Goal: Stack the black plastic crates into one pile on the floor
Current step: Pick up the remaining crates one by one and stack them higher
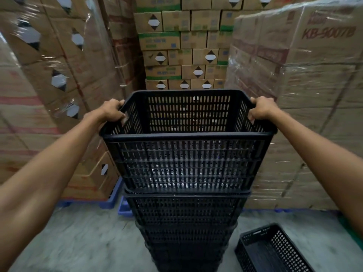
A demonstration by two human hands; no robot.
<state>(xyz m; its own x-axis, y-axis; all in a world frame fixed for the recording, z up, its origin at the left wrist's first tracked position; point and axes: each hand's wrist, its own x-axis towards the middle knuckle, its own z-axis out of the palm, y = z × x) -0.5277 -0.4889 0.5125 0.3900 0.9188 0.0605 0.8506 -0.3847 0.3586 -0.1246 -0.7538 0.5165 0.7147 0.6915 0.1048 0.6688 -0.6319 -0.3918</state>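
Top crate (187,160): on top of the pile (186,232), its bottom inside the rim of the crate below. It shows far more wall than the nested crates under it, so it looks not fully seated.
Left hand (113,111): fingers curled over the left end rim, gripping it.
Right hand (260,110): fingers curled over the right end rim, gripping it likewise.
Pile: tall and narrow, standing on the concrete floor (78,242) in front of the film-wrapped cartons (314,95).
Loose crate (269,250): on the floor just right of the pile's foot, yet to be stacked.
Risk, jamming: uneven downward pressure could wedge the top crate askew.
Risk, toppling: a forward push on so high a column could tip it toward the cartons.
Risk, footing: the loose crate lies where a step could catch it.
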